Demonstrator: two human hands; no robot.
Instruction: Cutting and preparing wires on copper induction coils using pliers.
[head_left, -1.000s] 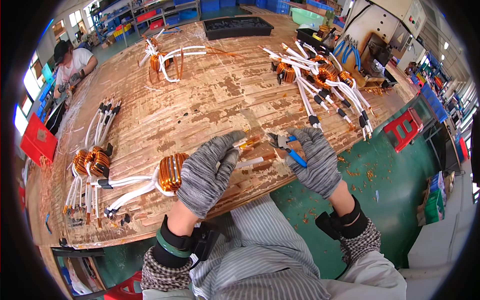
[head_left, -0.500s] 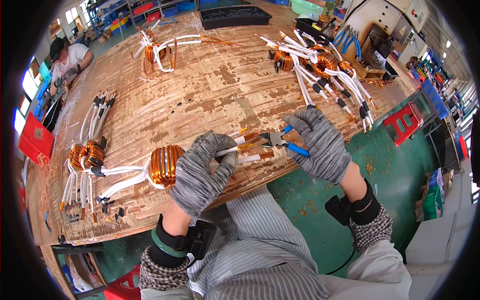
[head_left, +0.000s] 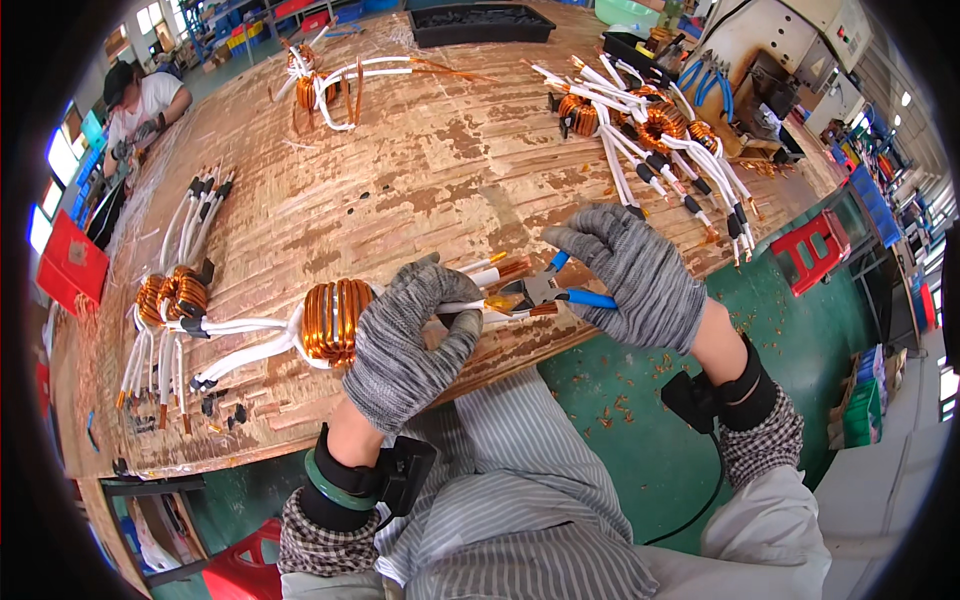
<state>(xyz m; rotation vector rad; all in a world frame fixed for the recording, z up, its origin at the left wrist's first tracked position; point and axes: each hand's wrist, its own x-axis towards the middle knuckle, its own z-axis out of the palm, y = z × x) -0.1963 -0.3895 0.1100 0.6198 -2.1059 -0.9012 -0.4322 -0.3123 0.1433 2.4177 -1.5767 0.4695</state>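
coil (head_left: 337, 320) sits at near table edge (head_left: 300, 420), leads (head_left: 480, 300) run rightward. left hand (head_left: 410, 340) clamps leads by coil; right hand (head_left: 635, 275) grips blue cutters (head_left: 545, 292), tips at lead ends.

A single view is supplied, from a head-worn fisheye camera. It looks steeply down and forward over the wearer's striped lap onto the near edge of the wooden desk (head_left: 420, 180). The left hand (head_left: 410, 340) and right hand (head_left: 630, 275) sit close below the lens, near the picture's centre. The desk runs away toward the top edge. Straight lines bow near the rim, and the corners are black. The green floor (head_left: 800, 330) fills the right side.
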